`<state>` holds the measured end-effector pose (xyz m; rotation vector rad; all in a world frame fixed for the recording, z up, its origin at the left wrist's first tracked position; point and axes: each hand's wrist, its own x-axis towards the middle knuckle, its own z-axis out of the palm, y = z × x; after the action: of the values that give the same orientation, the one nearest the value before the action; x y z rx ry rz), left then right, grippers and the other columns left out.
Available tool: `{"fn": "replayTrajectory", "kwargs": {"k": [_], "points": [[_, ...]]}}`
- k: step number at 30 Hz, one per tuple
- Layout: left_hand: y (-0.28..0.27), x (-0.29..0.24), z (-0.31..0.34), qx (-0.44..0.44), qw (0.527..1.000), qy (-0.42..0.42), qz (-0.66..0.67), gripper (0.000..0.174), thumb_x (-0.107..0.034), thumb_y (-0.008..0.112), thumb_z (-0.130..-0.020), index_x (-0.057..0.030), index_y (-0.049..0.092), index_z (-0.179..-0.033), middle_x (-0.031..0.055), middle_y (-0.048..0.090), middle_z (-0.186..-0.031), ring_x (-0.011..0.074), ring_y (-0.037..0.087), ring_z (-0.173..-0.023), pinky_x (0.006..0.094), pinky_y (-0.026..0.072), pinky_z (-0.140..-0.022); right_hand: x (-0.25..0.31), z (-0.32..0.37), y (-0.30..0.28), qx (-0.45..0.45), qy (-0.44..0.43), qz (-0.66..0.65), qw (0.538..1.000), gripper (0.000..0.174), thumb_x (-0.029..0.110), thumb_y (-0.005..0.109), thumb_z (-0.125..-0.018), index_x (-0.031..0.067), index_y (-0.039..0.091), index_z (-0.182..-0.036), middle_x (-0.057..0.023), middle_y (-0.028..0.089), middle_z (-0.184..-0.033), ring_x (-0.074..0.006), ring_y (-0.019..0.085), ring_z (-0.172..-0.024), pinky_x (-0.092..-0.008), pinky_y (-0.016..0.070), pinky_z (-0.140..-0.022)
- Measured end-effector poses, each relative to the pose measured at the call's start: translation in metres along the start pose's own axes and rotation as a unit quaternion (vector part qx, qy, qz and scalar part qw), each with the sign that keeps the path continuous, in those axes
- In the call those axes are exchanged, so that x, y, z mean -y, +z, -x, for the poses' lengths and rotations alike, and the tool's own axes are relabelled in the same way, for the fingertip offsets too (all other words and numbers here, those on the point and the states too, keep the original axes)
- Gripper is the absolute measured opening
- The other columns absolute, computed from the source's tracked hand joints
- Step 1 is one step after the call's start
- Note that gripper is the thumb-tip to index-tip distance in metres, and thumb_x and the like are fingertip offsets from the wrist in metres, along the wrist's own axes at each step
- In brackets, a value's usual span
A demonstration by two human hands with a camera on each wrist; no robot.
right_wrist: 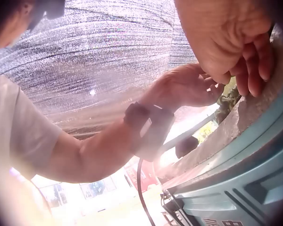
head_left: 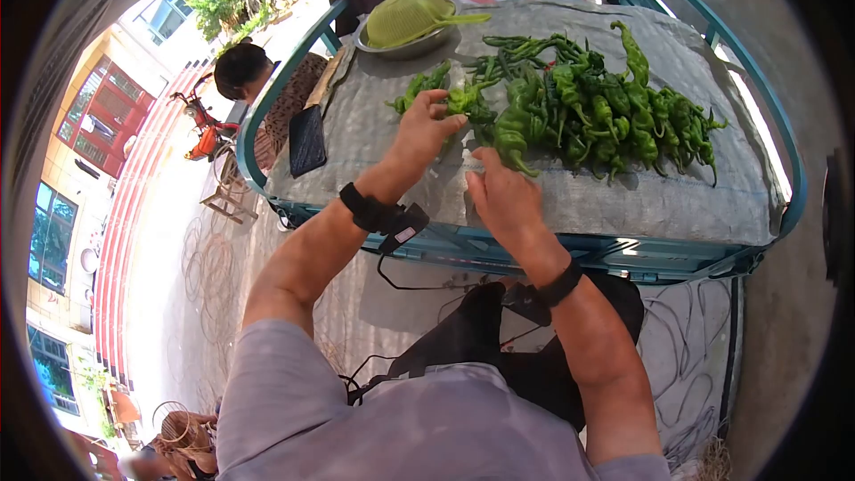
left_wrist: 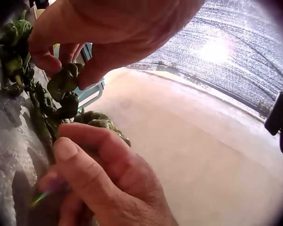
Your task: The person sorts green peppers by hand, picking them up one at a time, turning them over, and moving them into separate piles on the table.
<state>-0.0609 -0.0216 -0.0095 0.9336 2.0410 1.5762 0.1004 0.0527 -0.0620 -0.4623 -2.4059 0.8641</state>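
My left hand [head_left: 420, 134] pinches a green pepper [left_wrist: 63, 84] between thumb and fingertips, above the peppers on the cloth. Beside it, my right hand [head_left: 509, 205] is loosely curled just over the cloth's near side, thumb and forefinger close together. No pepper shows between those fingers. In the left wrist view the right hand [left_wrist: 108, 174] is below the left one, its fingertips right by the peppers. A large heap of wrinkled green peppers [head_left: 606, 111] spreads to the right of both hands. A smaller group of peppers [head_left: 419, 87] lies beyond the left hand.
A grey woven sheet [head_left: 383, 174] covers the cart bed, bordered by a teal rail [head_left: 788, 116]. At the back left, a yellow-green strainer [head_left: 405, 20] sits in a metal bowl [head_left: 363, 40]. A dark phone-like slab [head_left: 308, 141] lies at the left edge. Another person [head_left: 245, 71] is beyond.
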Motion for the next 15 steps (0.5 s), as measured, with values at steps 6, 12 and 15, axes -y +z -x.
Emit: {"fn": "replayTrajectory", "kwargs": {"k": [6,12,15], "points": [[0.006,-0.004,0.013,-0.042,0.99,-0.068,0.118,0.062,-0.024,0.074,-0.089,-0.0015,0.043,-0.138,0.0043,0.063,-0.112,0.0132,0.059,-0.097,0.0281,0.044,-0.078,0.006,-0.002,-0.006,0.003,0.02,-0.008,1.0,0.045,0.027,0.063,-0.094,0.0101,0.049,-0.134,-0.0165,0.072,-0.08,-0.0382,0.07,-0.076,-0.0499,0.054,-0.07],[-0.003,0.001,0.023,-0.07,0.99,-0.064,0.102,0.055,-0.021,0.072,-0.09,-0.0001,0.044,-0.133,0.0069,0.062,-0.107,0.0156,0.062,-0.091,0.0291,0.0478,-0.075,0.005,-0.003,-0.001,-0.006,0.009,-0.005,1.0,0.04,0.03,0.06,-0.096,0.0088,0.052,-0.129,-0.0164,0.071,-0.078,-0.0381,0.07,-0.074,-0.0499,0.0539,-0.068],[-0.001,0.004,0.029,-0.054,0.989,-0.094,0.102,0.056,-0.02,0.071,-0.089,0.0009,0.042,-0.133,0.0103,0.061,-0.109,0.0176,0.063,-0.093,0.0299,0.0497,-0.075,0.005,-0.004,-0.003,-0.029,-0.014,-0.032,0.999,0.027,0.032,0.059,-0.098,0.0079,0.059,-0.111,-0.016,0.07,-0.077,-0.0376,0.069,-0.073,-0.0497,0.0533,-0.067]]}}
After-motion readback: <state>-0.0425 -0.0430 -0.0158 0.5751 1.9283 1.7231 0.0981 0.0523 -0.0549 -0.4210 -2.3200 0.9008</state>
